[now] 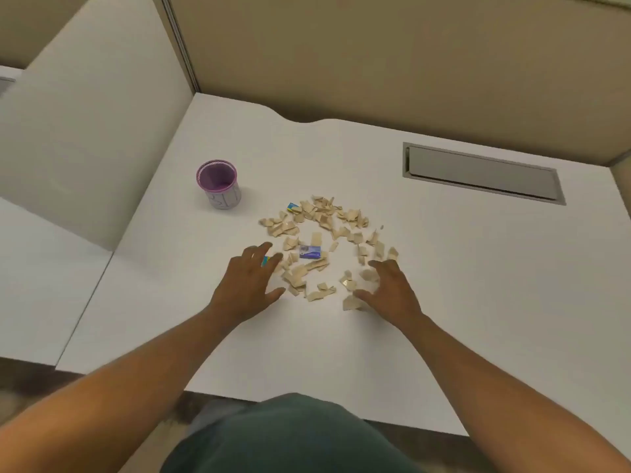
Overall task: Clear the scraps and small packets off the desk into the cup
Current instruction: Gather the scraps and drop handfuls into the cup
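Note:
Several beige paper scraps [321, 216] lie in a loose ring on the white desk [478, 268]. A small blue packet [310, 251] sits in the ring's middle, and another blue-and-yellow packet [293, 207] lies at its far left edge. A purple-rimmed cup [219, 184] stands upright to the far left of the scraps. My left hand [246, 285] lies flat at the ring's left side, its spread fingers partly covering a coloured packet [266, 260]. My right hand [389, 290] rests with spread fingers on scraps at the ring's near right.
A grey recessed cable tray [478, 174] is set into the desk at the back right. Partition walls [375, 63] close off the back and the left. The desk's near edge runs just in front of my body.

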Available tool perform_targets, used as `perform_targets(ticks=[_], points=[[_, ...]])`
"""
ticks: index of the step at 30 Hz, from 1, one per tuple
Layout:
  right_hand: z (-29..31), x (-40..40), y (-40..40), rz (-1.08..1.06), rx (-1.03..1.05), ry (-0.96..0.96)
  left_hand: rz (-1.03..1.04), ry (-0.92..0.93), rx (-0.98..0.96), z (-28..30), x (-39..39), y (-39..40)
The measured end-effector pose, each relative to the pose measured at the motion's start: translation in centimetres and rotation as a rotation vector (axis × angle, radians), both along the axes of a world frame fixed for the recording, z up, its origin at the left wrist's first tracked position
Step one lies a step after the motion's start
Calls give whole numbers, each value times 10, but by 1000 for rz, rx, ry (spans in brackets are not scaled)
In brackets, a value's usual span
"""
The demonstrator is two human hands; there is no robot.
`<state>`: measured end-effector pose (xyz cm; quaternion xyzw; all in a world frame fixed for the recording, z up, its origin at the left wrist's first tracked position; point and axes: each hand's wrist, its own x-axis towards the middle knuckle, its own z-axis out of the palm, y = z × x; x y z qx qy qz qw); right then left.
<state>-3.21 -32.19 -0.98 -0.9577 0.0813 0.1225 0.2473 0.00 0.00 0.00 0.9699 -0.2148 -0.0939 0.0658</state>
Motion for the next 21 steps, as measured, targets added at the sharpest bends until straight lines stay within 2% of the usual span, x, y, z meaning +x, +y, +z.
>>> perform_targets(ticks=[3,5,10,16,18,21], points=[[-10,-4,2,-34,54,180,-87,19,-65,-10,-3,-3],[-20,-10,8,-71,62,236,-86,84,-71,-17,-4,-9],[-36,0,32,-180,237,139,-36,240,-15,-31,3,-29],[-32,25,45,-85,345,123,-35,227,-13,-37,14,-50],[-27,32,38,-89,284,54,-26,209,-31,-34,18,-52],[-21,47,19,-88,58,-134,6,129,-69,-33,19,-50]])
